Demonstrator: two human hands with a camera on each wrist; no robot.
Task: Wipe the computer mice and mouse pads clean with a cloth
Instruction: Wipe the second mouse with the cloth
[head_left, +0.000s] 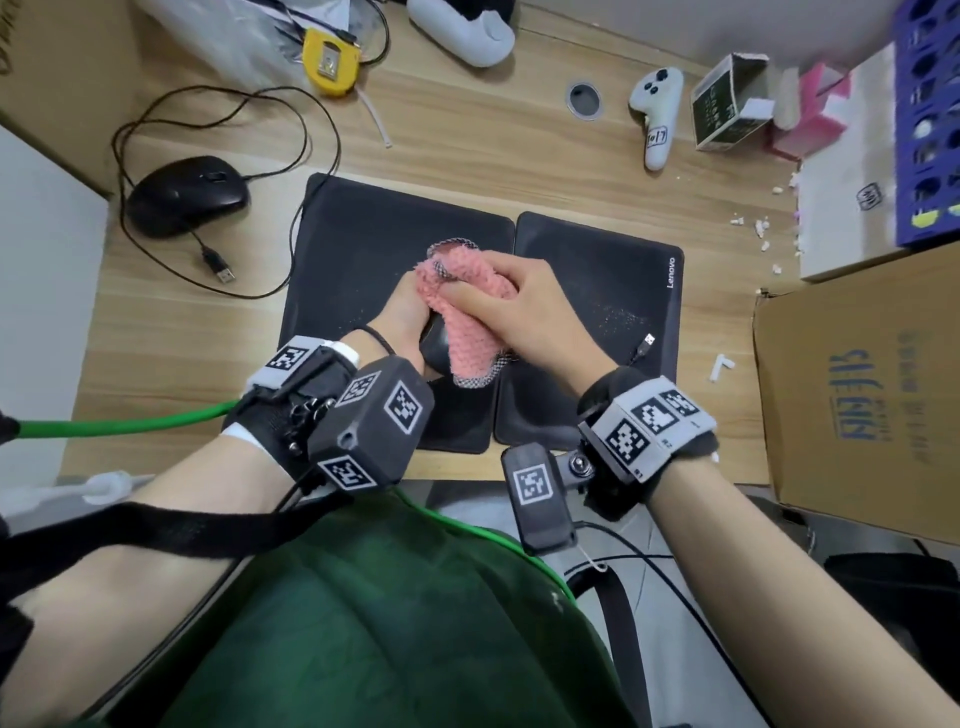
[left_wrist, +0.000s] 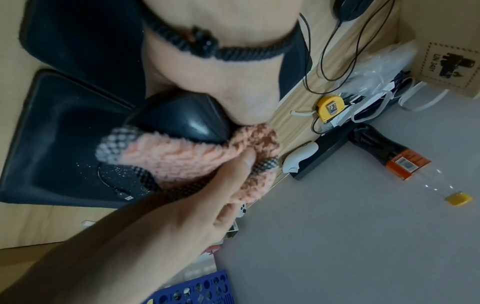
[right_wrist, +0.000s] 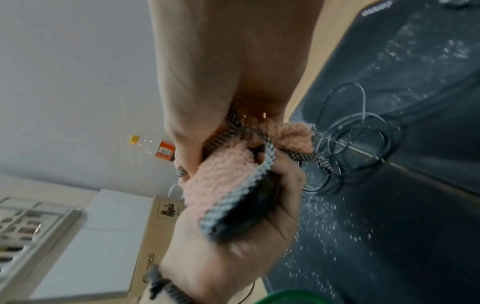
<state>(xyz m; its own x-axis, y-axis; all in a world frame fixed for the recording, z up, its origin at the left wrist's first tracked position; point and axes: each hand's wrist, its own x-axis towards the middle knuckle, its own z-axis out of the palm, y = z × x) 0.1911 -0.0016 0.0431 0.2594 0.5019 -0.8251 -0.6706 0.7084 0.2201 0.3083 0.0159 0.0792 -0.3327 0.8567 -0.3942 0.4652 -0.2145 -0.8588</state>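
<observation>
A black mouse (head_left: 435, 340) is lifted above the seam where two black mouse pads, the left pad (head_left: 363, 249) and the right pad (head_left: 613, 291), meet. The left hand (head_left: 402, 317) cups it from below, fingers curled round its body. A pink cloth (head_left: 467, 306) lies draped over the mouse, pressed down by the right hand (head_left: 524, 306), whose fingers clamp the cloth. White specks dot the right pad, probably dust. A second mouse (head_left: 187, 196) sits on the wooden desk (head_left: 467, 140), well left, beside a yellow tape measure (head_left: 331, 62)
</observation>
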